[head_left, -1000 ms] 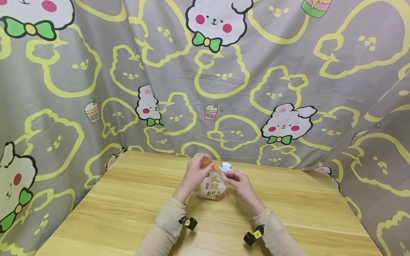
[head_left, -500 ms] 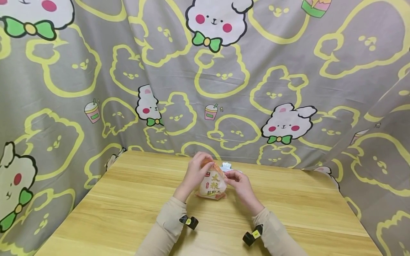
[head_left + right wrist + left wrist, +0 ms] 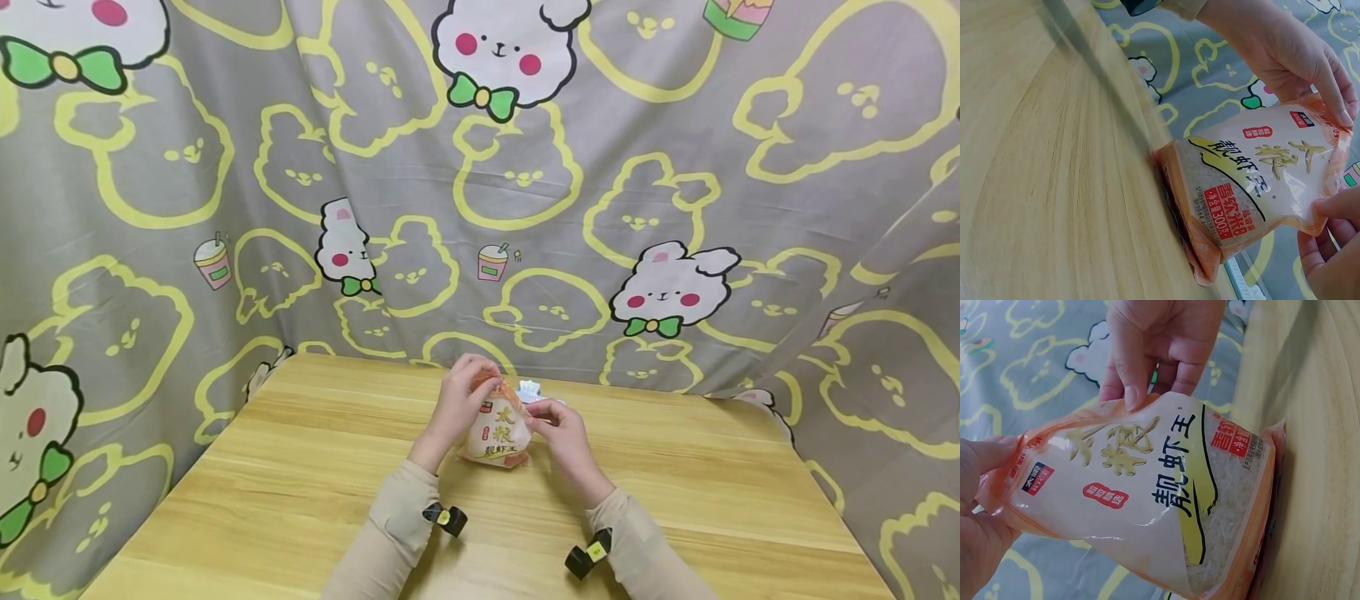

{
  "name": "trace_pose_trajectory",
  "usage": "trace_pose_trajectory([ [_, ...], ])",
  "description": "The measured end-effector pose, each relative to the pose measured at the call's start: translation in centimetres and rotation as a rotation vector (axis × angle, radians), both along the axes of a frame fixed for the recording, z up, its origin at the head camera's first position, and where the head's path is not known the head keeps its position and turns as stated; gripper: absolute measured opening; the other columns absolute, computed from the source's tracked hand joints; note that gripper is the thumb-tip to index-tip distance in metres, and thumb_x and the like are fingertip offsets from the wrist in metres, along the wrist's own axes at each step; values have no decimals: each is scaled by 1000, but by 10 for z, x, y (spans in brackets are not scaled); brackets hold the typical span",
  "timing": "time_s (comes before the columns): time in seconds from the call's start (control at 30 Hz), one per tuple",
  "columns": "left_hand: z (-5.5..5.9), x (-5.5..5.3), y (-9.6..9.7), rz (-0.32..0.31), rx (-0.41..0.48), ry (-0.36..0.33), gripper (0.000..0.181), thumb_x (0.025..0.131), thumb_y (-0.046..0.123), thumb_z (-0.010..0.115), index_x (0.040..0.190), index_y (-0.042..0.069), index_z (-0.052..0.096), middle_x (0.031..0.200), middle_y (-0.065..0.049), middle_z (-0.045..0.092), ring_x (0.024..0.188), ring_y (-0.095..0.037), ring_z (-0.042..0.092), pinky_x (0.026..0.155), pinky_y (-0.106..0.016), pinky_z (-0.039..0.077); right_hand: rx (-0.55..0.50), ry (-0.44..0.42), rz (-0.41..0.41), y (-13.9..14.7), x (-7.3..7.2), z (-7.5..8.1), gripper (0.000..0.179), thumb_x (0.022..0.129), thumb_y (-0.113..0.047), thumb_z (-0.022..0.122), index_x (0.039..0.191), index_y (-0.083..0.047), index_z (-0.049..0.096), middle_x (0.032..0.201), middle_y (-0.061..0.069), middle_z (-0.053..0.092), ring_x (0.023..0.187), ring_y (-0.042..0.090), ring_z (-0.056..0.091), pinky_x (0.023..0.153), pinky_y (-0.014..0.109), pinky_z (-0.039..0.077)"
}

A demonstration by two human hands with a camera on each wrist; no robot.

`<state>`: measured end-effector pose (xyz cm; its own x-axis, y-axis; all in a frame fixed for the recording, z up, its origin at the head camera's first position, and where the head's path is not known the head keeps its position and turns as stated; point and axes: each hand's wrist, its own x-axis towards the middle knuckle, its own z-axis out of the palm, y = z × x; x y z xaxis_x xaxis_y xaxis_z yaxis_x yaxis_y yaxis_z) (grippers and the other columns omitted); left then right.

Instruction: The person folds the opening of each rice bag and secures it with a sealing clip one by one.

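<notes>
A small plastic bag of rice (image 3: 500,433), white with orange edges and gold and black lettering, stands upright on the table in the head view. A clear panel low on the bag (image 3: 1222,550) shows white grains. My left hand (image 3: 463,404) pinches the bag's top corner, its thumb on the front in the right wrist view. My right hand (image 3: 564,429) pinches the upper right edge between thumb and fingers. The bag's bottom seam rests on the wooden tabletop.
Behind the bag lies a pale blue and white object (image 3: 530,389), partly hidden. The wooden table (image 3: 300,467) reaches back to a grey patterned curtain (image 3: 420,183) that hangs on the far side and both flanks.
My left fingers have shifted slightly at the bag's top, and its small red logo now shows. The right fingers have slid a little along the edge. The bag stays in place.
</notes>
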<state>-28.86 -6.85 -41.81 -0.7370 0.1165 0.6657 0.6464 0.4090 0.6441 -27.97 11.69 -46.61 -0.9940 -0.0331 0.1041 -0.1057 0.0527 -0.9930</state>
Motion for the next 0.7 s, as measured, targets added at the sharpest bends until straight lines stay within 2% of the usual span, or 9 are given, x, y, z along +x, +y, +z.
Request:
trace_pose_trajectory([
  [0.23,-2,-2,-1,1,5,-35,5,90,9,68,94,9,67,101,-5,62,102,-19,61,88,-31,55,18,1,4,0,0,1,19,84,3,68,103,7,66,105,14,66,88,10,60,77,21,50],
  [0.47,-2,-1,-4,-12,-2,-106,7,91,14,68,96,11,65,100,-5,65,102,-19,63,89,-35,53,-9,-41,31,1,0,6,23,87,-10,70,105,3,66,101,6,66,93,14,58,84,26,48],
  [0.6,-1,-2,-6,-30,17,-142,9,90,14,69,97,11,65,101,-6,67,103,-21,66,90,-38,54,-11,-35,33,0,-1,8,23,87,-12,71,106,2,67,99,3,66,93,13,59,84,25,48],
  [0.7,-1,-2,-7,-43,39,-163,9,89,15,70,96,12,66,100,-6,68,103,-22,67,89,-39,53,16,-25,43,-1,4,19,23,89,-13,70,106,3,68,96,3,67,91,12,58,82,24,48],
])
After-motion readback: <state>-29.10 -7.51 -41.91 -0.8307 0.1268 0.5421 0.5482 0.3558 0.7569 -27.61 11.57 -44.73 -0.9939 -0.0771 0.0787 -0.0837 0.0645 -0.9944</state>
